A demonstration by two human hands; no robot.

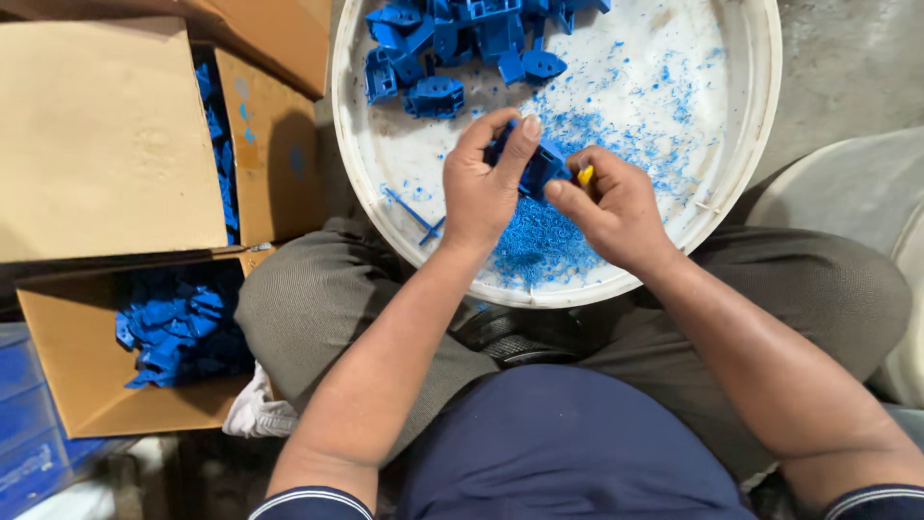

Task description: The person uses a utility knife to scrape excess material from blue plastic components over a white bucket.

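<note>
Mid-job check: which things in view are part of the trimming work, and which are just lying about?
In the job:
left hand gripping blue plastic part
right hand with yellow-handled tool
white tub
blue shavings
untrimmed blue parts
open box of blue parts

Lying about:
closed cardboard box
white cloth

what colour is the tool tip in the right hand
Yellow: a small tip shows at the right hand, beside the blue part, in the head view.

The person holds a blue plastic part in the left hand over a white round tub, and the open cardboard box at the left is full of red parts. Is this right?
Not quite. In the head view the left hand does hold the blue plastic part over the white round tub, but the cardboard box holds blue parts, not red.
</note>
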